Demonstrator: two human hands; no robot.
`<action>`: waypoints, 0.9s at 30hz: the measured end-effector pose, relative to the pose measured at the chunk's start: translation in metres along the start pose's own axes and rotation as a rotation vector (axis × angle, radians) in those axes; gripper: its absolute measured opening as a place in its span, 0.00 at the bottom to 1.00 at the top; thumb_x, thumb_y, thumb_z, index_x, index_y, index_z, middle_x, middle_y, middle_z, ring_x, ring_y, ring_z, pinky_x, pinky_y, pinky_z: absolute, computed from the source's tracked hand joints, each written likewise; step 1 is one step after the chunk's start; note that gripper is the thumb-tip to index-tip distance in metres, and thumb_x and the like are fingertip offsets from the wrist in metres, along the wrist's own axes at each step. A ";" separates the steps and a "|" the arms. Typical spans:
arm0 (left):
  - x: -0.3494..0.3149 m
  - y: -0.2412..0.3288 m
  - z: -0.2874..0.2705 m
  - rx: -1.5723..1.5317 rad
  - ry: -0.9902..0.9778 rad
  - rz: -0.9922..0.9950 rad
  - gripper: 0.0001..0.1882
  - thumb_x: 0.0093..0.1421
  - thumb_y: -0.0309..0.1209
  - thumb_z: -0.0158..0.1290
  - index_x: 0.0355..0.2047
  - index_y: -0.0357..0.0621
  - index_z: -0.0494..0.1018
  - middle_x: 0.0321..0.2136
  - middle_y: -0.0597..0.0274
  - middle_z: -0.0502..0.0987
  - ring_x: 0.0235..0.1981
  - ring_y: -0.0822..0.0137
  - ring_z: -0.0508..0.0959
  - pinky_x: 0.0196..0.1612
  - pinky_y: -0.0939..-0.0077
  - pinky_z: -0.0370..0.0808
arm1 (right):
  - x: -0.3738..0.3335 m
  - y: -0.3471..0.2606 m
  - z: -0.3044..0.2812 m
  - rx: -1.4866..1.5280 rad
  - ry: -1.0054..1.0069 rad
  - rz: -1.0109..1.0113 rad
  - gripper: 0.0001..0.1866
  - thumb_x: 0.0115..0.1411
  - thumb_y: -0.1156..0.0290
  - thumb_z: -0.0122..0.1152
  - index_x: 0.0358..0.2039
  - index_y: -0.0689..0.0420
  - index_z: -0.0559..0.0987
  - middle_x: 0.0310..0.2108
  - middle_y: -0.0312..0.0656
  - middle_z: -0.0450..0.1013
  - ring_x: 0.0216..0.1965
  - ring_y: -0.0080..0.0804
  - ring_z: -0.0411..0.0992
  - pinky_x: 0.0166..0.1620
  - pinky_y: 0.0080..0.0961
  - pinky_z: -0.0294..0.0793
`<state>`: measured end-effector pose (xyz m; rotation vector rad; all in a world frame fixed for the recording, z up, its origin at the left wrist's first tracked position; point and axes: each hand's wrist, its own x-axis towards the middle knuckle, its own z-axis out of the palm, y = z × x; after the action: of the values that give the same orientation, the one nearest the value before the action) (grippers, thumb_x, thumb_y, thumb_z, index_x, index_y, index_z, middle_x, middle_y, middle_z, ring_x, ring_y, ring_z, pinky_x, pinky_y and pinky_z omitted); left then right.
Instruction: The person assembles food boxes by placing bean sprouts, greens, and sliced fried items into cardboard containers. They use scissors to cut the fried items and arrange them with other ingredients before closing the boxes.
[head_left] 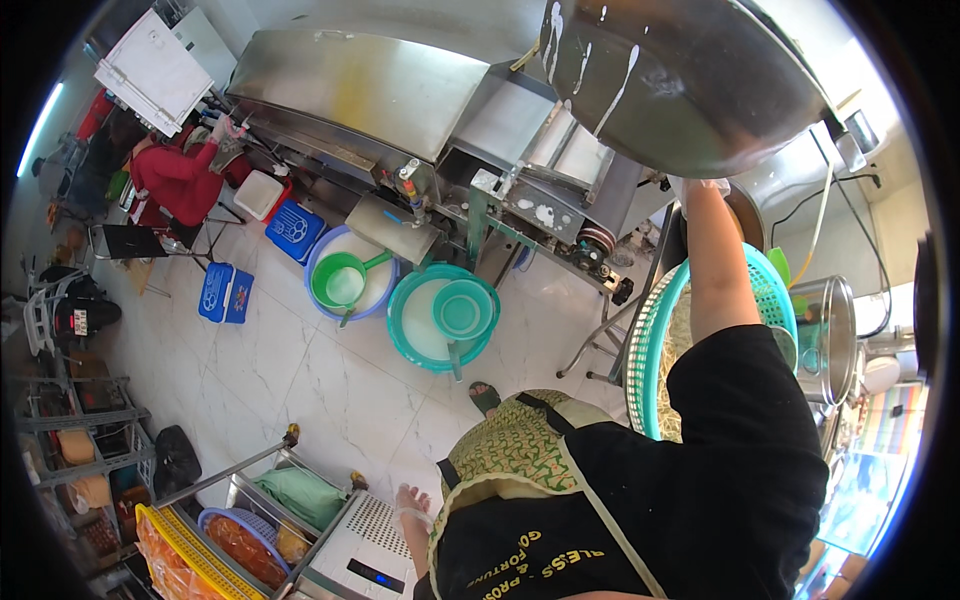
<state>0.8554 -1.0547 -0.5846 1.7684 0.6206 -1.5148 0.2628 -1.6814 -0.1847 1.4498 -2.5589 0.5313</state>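
Note:
A large dark metal basin [690, 90] fills the upper right, tilted, with white liquid streaks down its side. My right arm reaches up to its lower edge, and my right hand [704, 186], in a clear glove, is mostly hidden there. Whether it grips the basin I cannot tell. My left hand [411, 502], also in clear plastic, hangs low by my side with fingers apart and nothing in them. Close to it is a white perforated panel [375, 532]. Under my right arm stand turquoise baskets [646, 345] containing pale strands.
Behind the basin runs a long steel machine [350, 85] with a belt. On the tiled floor sit a teal tub [398, 335] and a purple tub [385, 283], both with pale liquid and dippers. A person in red [180, 175] works far left. A rack cart [240, 465] stands lower left.

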 end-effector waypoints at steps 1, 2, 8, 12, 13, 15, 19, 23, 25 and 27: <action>0.000 0.000 0.000 -0.036 0.002 0.025 0.28 0.66 0.50 0.45 0.60 0.49 0.59 0.46 0.62 0.69 0.36 0.59 0.73 0.24 0.71 0.70 | 0.000 0.000 0.000 -0.003 -0.001 -0.002 0.21 0.66 0.60 0.47 0.57 0.51 0.75 0.56 0.48 0.72 0.56 0.38 0.73 0.55 0.38 0.73; -0.001 -0.001 0.001 -0.072 0.061 -0.016 0.28 0.66 0.50 0.45 0.60 0.49 0.59 0.47 0.61 0.69 0.37 0.59 0.73 0.24 0.71 0.70 | 0.000 0.000 -0.001 -0.002 0.001 0.000 0.21 0.66 0.60 0.47 0.57 0.51 0.75 0.56 0.48 0.72 0.56 0.38 0.73 0.55 0.38 0.73; -0.031 0.009 0.022 0.002 0.148 0.072 0.26 0.67 0.51 0.44 0.59 0.50 0.60 0.47 0.62 0.69 0.37 0.59 0.73 0.25 0.71 0.71 | 0.001 0.000 -0.002 -0.005 -0.003 0.002 0.21 0.66 0.60 0.47 0.57 0.51 0.75 0.56 0.47 0.72 0.56 0.38 0.73 0.55 0.38 0.73; -0.045 0.016 0.032 0.047 0.114 0.096 0.27 0.68 0.51 0.43 0.61 0.51 0.60 0.47 0.62 0.70 0.37 0.59 0.74 0.27 0.70 0.72 | 0.002 -0.001 -0.003 -0.008 -0.004 0.006 0.21 0.66 0.60 0.47 0.57 0.51 0.74 0.56 0.47 0.72 0.56 0.38 0.73 0.55 0.38 0.73; -0.044 0.015 0.032 0.057 0.107 0.098 0.28 0.68 0.51 0.43 0.62 0.51 0.59 0.48 0.62 0.70 0.37 0.59 0.74 0.27 0.70 0.72 | 0.002 0.000 -0.003 -0.005 -0.005 0.008 0.21 0.66 0.60 0.47 0.57 0.51 0.74 0.56 0.47 0.72 0.56 0.38 0.73 0.55 0.38 0.73; -0.036 0.013 0.029 0.062 0.092 0.098 0.29 0.68 0.51 0.43 0.63 0.50 0.58 0.48 0.62 0.70 0.37 0.60 0.74 0.28 0.70 0.72 | 0.003 0.000 -0.004 -0.009 -0.005 0.012 0.21 0.66 0.60 0.47 0.57 0.51 0.74 0.56 0.47 0.72 0.56 0.38 0.73 0.55 0.38 0.73; -0.005 0.001 0.018 0.083 0.064 0.103 0.32 0.68 0.51 0.42 0.66 0.48 0.57 0.51 0.62 0.70 0.38 0.60 0.73 0.29 0.71 0.71 | 0.004 0.001 -0.006 -0.013 -0.007 0.016 0.21 0.66 0.60 0.47 0.57 0.51 0.74 0.56 0.47 0.72 0.56 0.38 0.72 0.56 0.38 0.73; 0.019 -0.007 0.010 0.106 0.043 0.112 0.32 0.67 0.52 0.42 0.66 0.48 0.57 0.52 0.62 0.70 0.38 0.60 0.73 0.29 0.71 0.71 | 0.005 0.002 -0.009 -0.015 -0.009 0.017 0.21 0.66 0.60 0.47 0.57 0.51 0.74 0.56 0.47 0.72 0.56 0.37 0.72 0.56 0.37 0.73; 0.024 -0.007 0.010 0.090 0.056 0.087 0.32 0.68 0.52 0.42 0.66 0.49 0.58 0.52 0.62 0.70 0.38 0.60 0.73 0.28 0.71 0.71 | 0.006 0.002 -0.009 -0.014 -0.009 0.015 0.21 0.66 0.60 0.47 0.57 0.51 0.74 0.56 0.46 0.72 0.56 0.37 0.72 0.56 0.37 0.73; 0.024 -0.006 0.010 0.083 0.062 0.078 0.31 0.68 0.52 0.42 0.65 0.49 0.58 0.52 0.62 0.70 0.38 0.59 0.73 0.27 0.71 0.71 | 0.006 0.003 -0.010 -0.017 -0.010 0.019 0.21 0.66 0.60 0.47 0.57 0.51 0.74 0.57 0.46 0.72 0.57 0.37 0.72 0.56 0.37 0.73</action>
<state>0.8493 -1.0612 -0.6097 1.8871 0.5194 -1.4560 0.2570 -1.6814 -0.1743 1.4278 -2.5808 0.5047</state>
